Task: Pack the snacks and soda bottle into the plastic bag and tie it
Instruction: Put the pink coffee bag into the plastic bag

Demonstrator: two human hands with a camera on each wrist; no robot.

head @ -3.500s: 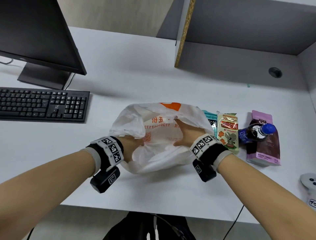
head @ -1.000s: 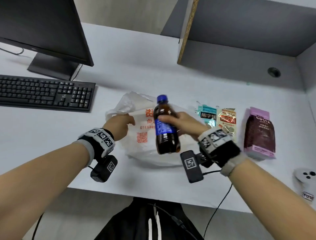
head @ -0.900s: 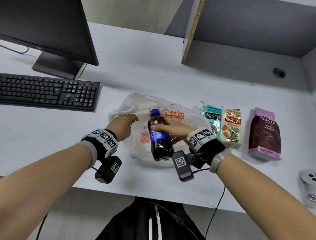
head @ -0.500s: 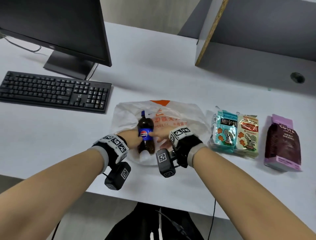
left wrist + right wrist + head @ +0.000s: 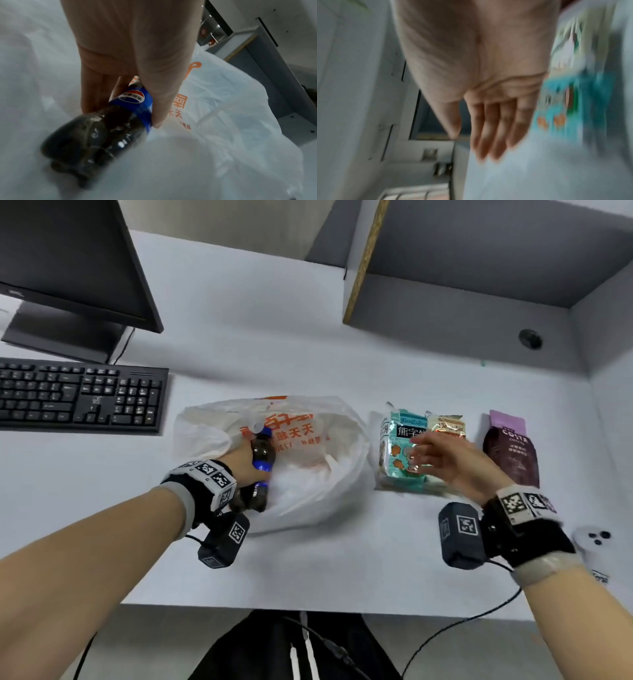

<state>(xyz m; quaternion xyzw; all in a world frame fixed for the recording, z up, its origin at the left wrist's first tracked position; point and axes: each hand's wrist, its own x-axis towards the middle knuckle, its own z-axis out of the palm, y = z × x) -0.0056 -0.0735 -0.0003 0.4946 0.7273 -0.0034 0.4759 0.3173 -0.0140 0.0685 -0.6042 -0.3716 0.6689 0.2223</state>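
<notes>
A white plastic bag [image 5: 308,474] with orange print lies on the desk. My left hand [image 5: 245,462] grips the dark soda bottle [image 5: 262,460] with its blue label at the bag's left side. In the left wrist view, fingers and thumb wrap the soda bottle [image 5: 109,124] against the bag [image 5: 223,128]. My right hand [image 5: 442,457] hovers open, fingers spread, over the teal snack pack [image 5: 399,457] and the orange snack pack [image 5: 448,424] beside it. The right wrist view is blurred; straight fingers [image 5: 496,129] show next to the teal pack [image 5: 573,108]. A purple coffee pouch [image 5: 510,450] lies further right.
A black keyboard [image 5: 78,395] and a monitor [image 5: 68,268] stand at the left. A grey partition [image 5: 479,285] closes the back right. A white controller [image 5: 594,546] lies near the right desk edge. Cables hang below the front edge.
The right hand passed the bottle to the left hand, let go and swung right over the snack packs. The bottle now leans at the bag's left side in the left hand.
</notes>
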